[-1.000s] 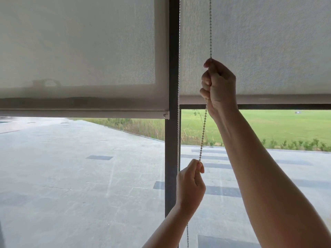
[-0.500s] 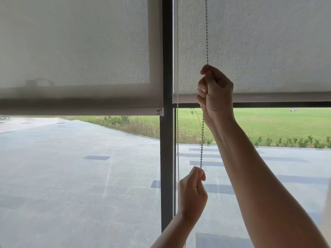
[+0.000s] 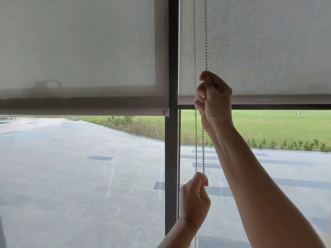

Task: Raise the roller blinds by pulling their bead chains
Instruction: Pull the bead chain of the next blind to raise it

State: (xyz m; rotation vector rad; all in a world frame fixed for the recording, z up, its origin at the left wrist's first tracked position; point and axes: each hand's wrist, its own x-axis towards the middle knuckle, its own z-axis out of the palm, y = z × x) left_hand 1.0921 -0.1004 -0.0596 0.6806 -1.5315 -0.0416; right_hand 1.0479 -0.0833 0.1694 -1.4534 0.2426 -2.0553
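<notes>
Both grips pinch bead chain [image 3: 203,149]: right hand [image 3: 214,100] above left hand [image 3: 194,199]

We look out through a tall window split by a dark vertical mullion [image 3: 171,158], which stands just left of where the chain is gripped. Beyond the glass a grey paved terrace [image 3: 80,176] spreads left and below the grip, darker slabs set into it. To the right, behind the grip, lies a green lawn [image 3: 277,126] edged by low shrubs [image 3: 286,144]. Daylight is flat and overcast.
</notes>
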